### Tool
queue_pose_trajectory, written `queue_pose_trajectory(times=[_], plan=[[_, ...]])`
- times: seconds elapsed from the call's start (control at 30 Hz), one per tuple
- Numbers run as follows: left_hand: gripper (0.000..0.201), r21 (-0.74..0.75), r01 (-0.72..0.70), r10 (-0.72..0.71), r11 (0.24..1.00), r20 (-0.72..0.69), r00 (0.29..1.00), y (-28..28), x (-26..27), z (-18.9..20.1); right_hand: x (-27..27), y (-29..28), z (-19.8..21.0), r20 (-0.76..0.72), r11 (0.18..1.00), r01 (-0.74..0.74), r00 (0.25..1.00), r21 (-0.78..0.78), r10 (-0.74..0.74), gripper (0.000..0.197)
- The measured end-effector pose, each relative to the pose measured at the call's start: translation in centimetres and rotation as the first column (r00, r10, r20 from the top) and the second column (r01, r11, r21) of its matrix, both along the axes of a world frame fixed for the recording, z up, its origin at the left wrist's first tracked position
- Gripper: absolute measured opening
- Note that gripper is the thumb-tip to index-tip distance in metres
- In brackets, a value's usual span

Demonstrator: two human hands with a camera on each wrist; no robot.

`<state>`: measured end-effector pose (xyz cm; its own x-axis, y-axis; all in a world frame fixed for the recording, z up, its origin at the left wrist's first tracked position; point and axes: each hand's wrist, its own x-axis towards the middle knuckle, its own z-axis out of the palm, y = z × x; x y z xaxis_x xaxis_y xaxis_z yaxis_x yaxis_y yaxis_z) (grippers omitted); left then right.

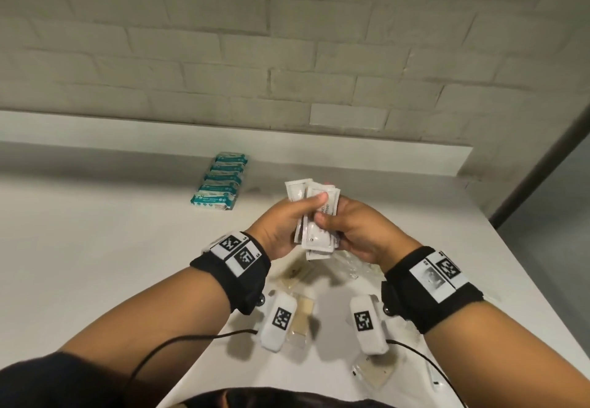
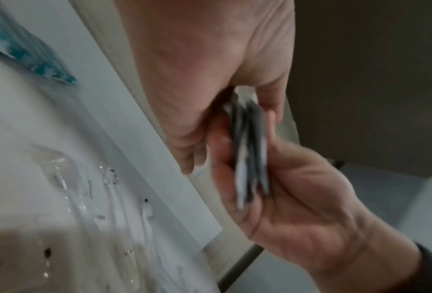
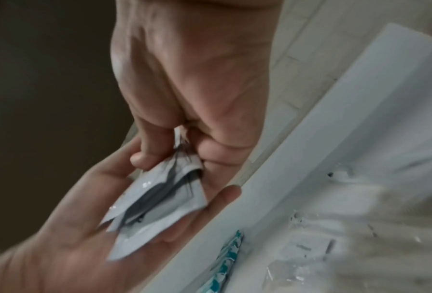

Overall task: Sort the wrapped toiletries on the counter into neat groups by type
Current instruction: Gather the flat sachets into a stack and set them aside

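Both hands hold one stack of white flat sachets (image 1: 316,239) above the white counter (image 1: 95,248). My left hand (image 1: 305,209) grips the stack from the left with its thumb across the top sachet. My right hand (image 1: 338,220) pinches the same stack from the right. In the left wrist view the sachets (image 2: 249,150) show edge-on between the left hand (image 2: 209,89) and the right hand (image 2: 297,198). The right wrist view shows the sachets (image 3: 159,198) fanned in the left palm (image 3: 71,228) under the right hand's fingers (image 3: 157,144).
A neat row of teal packets (image 1: 220,181) lies at the back of the counter by the brick wall. Clear-wrapped beige items (image 1: 301,315) lie loose on the counter under my wrists, another (image 1: 373,374) near the front edge. The counter's right edge drops off beside my right arm.
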<state>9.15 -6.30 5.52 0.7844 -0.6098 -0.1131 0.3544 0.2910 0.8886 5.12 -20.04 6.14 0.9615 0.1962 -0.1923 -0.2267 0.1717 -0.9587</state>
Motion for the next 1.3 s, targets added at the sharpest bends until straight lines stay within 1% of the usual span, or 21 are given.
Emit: queue_pose_trajectory(times=[0.07,0.1,0.13,0.17,0.2,0.23,0.3,0.33,0.37,0.4,0.43,0.47,0.5,0.53,0.63,0.7,0.8,0.9,1.03,1.13,1.3], plan=[[0.027,0.033,-0.022,0.024,0.999,-0.049,0.999,-0.5,-0.1,-0.2,-0.1,0.5,0.3,0.073,0.963,0.016,0.997,-0.270,0.004,0.035],[0.029,0.037,-0.038,0.041,0.999,-0.068,0.997,-0.7,0.0,-0.2,-0.1,0.6,0.6,0.138,0.882,0.062,0.990,-0.466,0.003,0.032],[0.029,0.042,-0.051,0.054,0.998,-0.083,0.995,-0.7,0.1,-0.2,0.0,0.6,0.8,0.208,0.755,0.137,0.978,-0.641,0.000,0.035],[0.028,0.044,-0.064,0.069,0.997,-0.105,0.992,-0.8,0.3,-0.2,0.1,0.7,0.8,0.279,0.621,0.233,0.960,-0.749,-0.023,0.042],[0.028,0.045,-0.072,0.078,0.996,-0.129,0.989,-0.8,0.3,-0.2,0.0,0.8,1.0,0.326,0.525,0.311,0.943,-0.792,-0.066,0.050],[0.028,0.039,-0.072,0.078,0.997,-0.161,0.984,-0.8,0.2,-0.1,-0.1,0.8,1.1,0.367,0.465,0.373,0.924,-0.803,-0.108,0.057],[0.023,0.036,-0.076,0.082,0.996,-0.215,0.973,-0.8,0.2,0.0,-0.4,0.6,1.2,0.444,0.383,0.436,0.893,-0.814,-0.075,0.076],[0.021,0.038,-0.079,0.086,0.996,-0.235,0.968,-0.7,0.3,0.0,-0.6,0.3,1.4,0.451,0.380,0.419,0.893,-0.825,-0.006,0.089],[0.019,0.039,-0.075,0.083,0.996,-0.247,0.965,-0.5,0.3,0.2,-0.8,0.1,1.8,0.428,0.412,0.360,0.900,-0.837,0.082,0.104],[0.017,0.040,-0.058,0.066,0.998,-0.251,0.966,-0.4,0.3,0.4,-1.1,0.0,2.3,0.364,0.449,0.252,0.913,-0.858,0.183,0.120],[0.013,0.047,-0.033,0.044,0.998,-0.251,0.967,-0.3,0.4,0.6,-1.4,0.0,2.6,0.279,0.453,0.128,0.918,-0.882,0.283,0.134],[0.012,0.051,0.001,0.012,0.999,-0.249,0.969,-0.2,0.3,0.8,-1.6,0.2,2.8,0.217,0.417,0.050,0.906,-0.907,0.364,0.144],[0.016,0.051,0.035,-0.021,0.998,-0.249,0.968,-0.2,0.1,1.1,-1.7,0.4,2.9,0.198,0.374,0.034,0.891,-0.927,0.410,0.149],[0.020,0.032,0.065,-0.055,0.997,-0.249,0.967,-0.1,0.0,1.3,-1.6,0.5,2.9,0.213,0.355,0.056,0.881,-0.933,0.422,0.151],[0.023,-0.071,0.099,-0.114,0.993,-0.257,0.960,0.0,-0.3,1.6,-1.1,0.3,3.1,0.336,0.404,0.172,0.861,-0.898,0.382,0.143],[0.021,-0.090,0.099,-0.120,0.991,-0.256,0.959,0.1,-0.5,1.6,-0.8,0.0,3.1,0.355,0.422,0.178,0.850,-0.889,0.389,0.143],[0.014,-0.058,0.103,-0.114,0.993,-0.241,0.964,0.2,-0.5,1.5,-0.9,0.1,2.9,0.341,0.378,0.175,0.834,-0.909,0.434,0.143],[0.019,0.001,0.118,-0.115,0.993,-0.234,0.966,0.2,-0.7,1.5,-1.1,0.2,2.8,0.391,0.326,0.257,0.795,-0.910,0.464,0.136],[0.020,0.019,0.093,-0.086,0.996,-0.235,0.968,0.0,-0.8,1.5,-1.3,0.5,2.7,0.336,0.264,0.228,0.794,-0.937,0.506,0.141],[0.020,0.005,0.061,-0.059,0.998,-0.232,0.971,-0.1,-0.9,1.7,-1.3,0.6,2.6,0.379,0.251,0.289,0.779,-0.924,0.499,0.134],[0.022,-0.001,0.051,-0.049,0.999,-0.241,0.969,-0.1,-0.9,1.9,-1.1,0.8,2.6,0.398,0.246,0.313,0.760,-0.917,0.515,0.133]])
